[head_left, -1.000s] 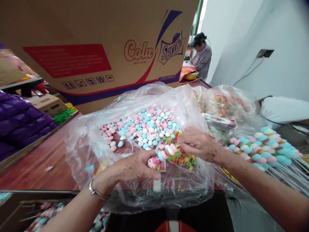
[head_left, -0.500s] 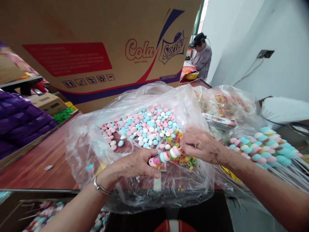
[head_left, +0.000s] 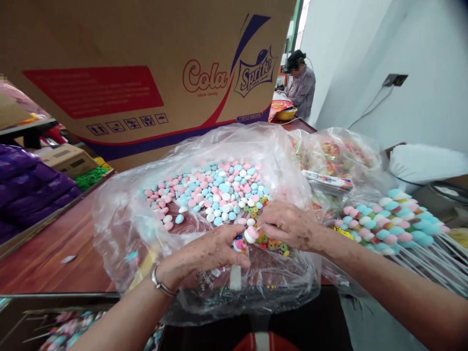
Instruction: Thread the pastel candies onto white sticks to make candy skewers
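My left hand is closed around a candy skewer with pink and white pieces at its near end and a small colourful figure partly hidden by my fingers. My right hand pinches at the other end, where a bit of thin white stick shows; its fingertips partly hide the grip. Beneath both hands lies a clear plastic bag. On it are pink, blue and white candies and coloured ring candies.
Finished-looking candy skewers lie in a pile at the right, sticks toward me. A big cardboard box stands behind the bag. Bagged ring candies sit at the back right. A box of candies is below left. Another person works farther back.
The skewer has turned from lying sideways to pointing more toward me, its pieces now foreshortened. My right hand has come left, closer to my left hand. The view has shifted slightly.
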Demonstrator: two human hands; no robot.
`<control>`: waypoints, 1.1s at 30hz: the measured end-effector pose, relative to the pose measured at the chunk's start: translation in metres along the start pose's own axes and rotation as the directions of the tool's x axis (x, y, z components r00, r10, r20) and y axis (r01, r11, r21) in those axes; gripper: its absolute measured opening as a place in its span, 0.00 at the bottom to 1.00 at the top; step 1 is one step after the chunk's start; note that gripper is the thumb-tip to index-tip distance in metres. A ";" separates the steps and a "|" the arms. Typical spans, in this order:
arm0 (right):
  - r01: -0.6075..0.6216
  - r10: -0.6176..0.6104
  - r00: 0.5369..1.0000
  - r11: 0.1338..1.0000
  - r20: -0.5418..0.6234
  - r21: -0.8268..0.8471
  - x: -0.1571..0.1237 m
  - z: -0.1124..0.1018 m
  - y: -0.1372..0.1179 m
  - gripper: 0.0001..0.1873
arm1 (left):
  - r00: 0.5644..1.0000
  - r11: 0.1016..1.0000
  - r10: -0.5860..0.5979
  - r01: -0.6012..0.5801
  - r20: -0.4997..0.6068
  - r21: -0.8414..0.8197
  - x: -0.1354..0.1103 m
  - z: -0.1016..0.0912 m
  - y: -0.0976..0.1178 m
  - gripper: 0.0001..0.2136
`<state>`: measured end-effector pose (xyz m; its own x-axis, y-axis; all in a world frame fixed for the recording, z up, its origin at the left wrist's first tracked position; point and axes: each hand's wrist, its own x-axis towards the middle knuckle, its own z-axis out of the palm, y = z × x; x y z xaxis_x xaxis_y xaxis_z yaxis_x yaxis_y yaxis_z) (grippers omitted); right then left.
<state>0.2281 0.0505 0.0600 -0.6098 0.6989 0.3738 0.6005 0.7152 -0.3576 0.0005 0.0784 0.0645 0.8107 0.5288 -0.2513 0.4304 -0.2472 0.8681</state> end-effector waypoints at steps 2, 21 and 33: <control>0.017 -0.017 1.000 1.000 -0.021 -0.007 0.000 -0.003 0.004 0.14 | 1.000 1.000 -0.024 0.024 -0.016 -0.004 0.000 -0.001 0.001 0.19; 0.177 -0.179 0.984 0.970 0.004 -0.166 0.000 -0.022 0.011 0.12 | 0.934 0.945 -0.219 0.275 0.280 -0.179 -0.016 -0.012 -0.009 0.23; 0.186 -0.191 0.981 0.969 -0.018 -0.162 -0.001 -0.025 0.011 0.13 | 0.940 0.939 -0.205 0.267 0.272 -0.215 -0.010 -0.014 -0.010 0.25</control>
<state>0.2477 0.0574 0.0774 -0.7041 0.5491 0.4502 0.5523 0.8220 -0.1388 -0.0175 0.0875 0.0641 0.7816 0.3273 -0.5309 0.5358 0.0833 0.8402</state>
